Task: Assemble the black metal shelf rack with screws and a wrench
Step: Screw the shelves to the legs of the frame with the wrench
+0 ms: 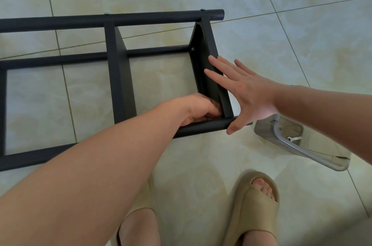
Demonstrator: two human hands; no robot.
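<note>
Glossy cream marbled floor tiles (261, 24) carry the black metal shelf rack (120, 18), lying on its side before our tan slippers (255, 205): round tube rails joined by flat cross panels, with small silver screw heads (106, 13) on the far rail. Our right hand (247, 96) presses the end panel (205, 44) with its grip spread flat. Our left hand (199, 108) curls into the near corner by the near tube (203, 125); we cannot tell what its grip holds. To the right lies a clear plastic box (302, 145).
</note>
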